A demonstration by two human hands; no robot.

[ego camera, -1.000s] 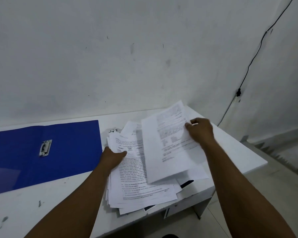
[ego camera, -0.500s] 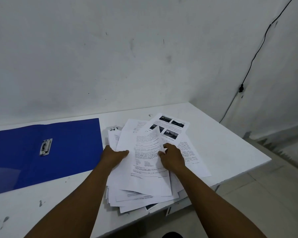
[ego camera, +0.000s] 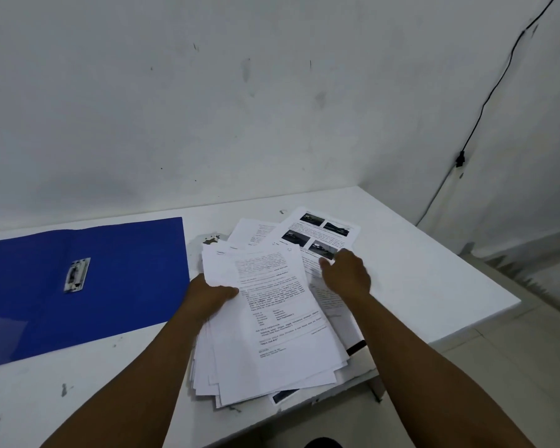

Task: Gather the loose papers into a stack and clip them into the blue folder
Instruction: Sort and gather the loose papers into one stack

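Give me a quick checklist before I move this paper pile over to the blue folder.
1. Blue folder lying open: ok.
2. Metal clip uncovered: ok. Whether it is open: cannot tell.
3. Paper pile squared: not ok, edges fanned.
4. Photo sheet gathered in: not ok, it sticks out behind the pile.
5. Left hand gripping the pile's left edge: ok.
6. Right hand holding a sheet: cannot tell.

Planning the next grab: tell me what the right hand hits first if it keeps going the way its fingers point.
Probably the sheet with the four dark photos, which the right hand points toward; whether they already touch is unclear.
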